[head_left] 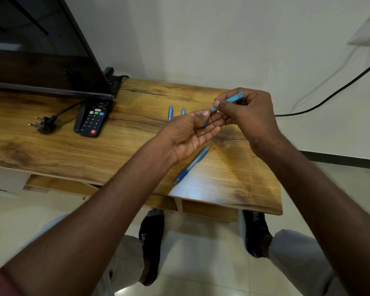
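Right of centre, above the desk (135, 137), the right hand (251, 117) pinches a light-blue pen barrel (233, 99) by its lower half. The left hand (190, 135) lies relaxed, palm up, under the tip. The barrel is probably light, stiff, slippery plastic, so a fingertip pinch mid-barrel suits it.
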The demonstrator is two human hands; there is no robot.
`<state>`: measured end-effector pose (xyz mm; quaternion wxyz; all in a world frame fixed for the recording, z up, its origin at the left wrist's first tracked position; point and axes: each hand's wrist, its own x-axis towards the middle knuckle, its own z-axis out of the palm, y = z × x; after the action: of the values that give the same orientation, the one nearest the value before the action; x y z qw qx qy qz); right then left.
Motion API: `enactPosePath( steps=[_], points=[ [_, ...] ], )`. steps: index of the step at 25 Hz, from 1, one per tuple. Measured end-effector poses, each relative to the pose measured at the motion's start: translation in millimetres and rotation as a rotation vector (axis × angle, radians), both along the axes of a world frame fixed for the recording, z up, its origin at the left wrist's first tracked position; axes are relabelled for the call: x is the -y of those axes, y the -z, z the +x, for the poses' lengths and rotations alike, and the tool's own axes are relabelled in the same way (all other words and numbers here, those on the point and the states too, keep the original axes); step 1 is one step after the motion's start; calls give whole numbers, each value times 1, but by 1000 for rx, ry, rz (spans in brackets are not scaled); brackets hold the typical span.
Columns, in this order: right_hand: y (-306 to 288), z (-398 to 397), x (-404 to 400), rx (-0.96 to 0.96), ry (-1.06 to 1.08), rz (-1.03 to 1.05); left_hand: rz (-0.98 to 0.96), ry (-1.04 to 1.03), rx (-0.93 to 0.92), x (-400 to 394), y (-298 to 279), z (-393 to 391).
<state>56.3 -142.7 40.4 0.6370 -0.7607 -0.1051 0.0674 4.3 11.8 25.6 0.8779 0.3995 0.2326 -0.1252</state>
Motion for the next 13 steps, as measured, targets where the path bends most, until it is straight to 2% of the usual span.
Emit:
enactPosePath(
  steps=[8,13],
  points=[
    [0,1,1,-73,12,38,33,-13,-46,-3,3,1],
    [-3,7,7,-294,103,241,-8,-60,-67,-8,0,4]
  ],
)
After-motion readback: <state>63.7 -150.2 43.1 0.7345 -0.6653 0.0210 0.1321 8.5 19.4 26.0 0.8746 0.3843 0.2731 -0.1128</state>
